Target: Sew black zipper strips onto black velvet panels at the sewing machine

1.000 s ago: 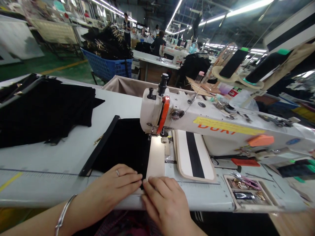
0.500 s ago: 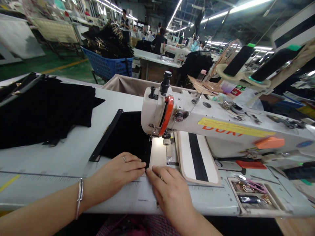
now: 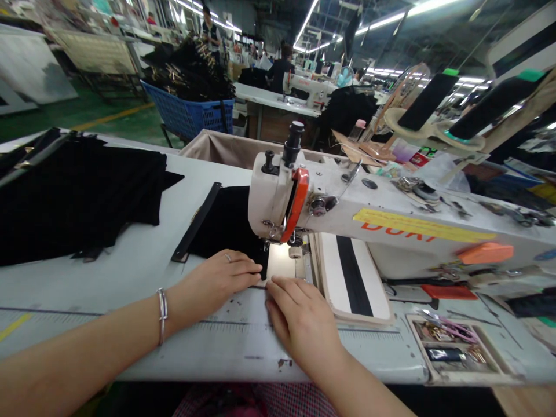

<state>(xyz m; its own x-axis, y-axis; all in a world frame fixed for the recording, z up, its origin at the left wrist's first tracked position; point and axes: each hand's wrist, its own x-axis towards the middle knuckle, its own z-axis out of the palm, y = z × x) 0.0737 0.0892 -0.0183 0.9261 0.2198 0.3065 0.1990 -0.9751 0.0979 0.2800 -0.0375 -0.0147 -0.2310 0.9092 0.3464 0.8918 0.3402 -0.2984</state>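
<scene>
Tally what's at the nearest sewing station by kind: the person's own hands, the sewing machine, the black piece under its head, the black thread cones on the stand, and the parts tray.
Hands, left hand and right hand: 2
Sewing machine: 1
Black piece: 1
Thread cones: 2
Parts tray: 1
Total: 7

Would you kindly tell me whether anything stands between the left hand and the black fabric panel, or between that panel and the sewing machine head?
Nothing visible does: the left hand rests directly on the near part of the black fabric panel, whose right edge runs in beneath the sewing machine head.
</scene>
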